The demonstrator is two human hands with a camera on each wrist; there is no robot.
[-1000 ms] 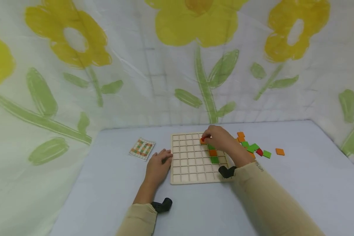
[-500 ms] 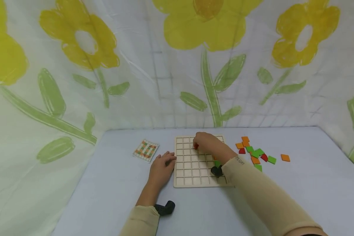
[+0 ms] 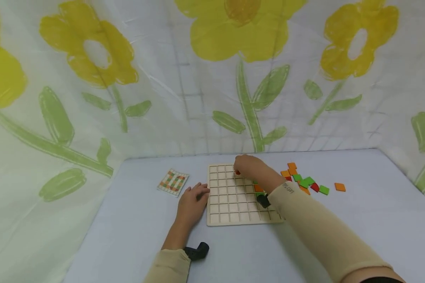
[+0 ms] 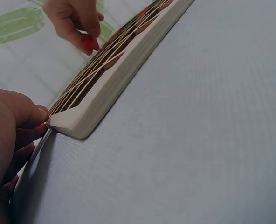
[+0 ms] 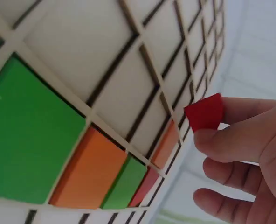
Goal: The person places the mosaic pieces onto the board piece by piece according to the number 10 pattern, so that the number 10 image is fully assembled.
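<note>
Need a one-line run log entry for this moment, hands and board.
right hand: pinches red tile over grid board | left hand: rests at board's left edge | loose tiles: right of board | pattern card: left

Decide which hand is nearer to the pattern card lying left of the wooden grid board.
Left. The left hand rests at the board's left edge, just right of the pattern card; the right hand pinches a red tile over the board's far rows.

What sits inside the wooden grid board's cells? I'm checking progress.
The grid board holds a diagonal run of green, orange and red tiles; most cells are bare. The right hand, pinching a red tile, covers some cells.
</note>
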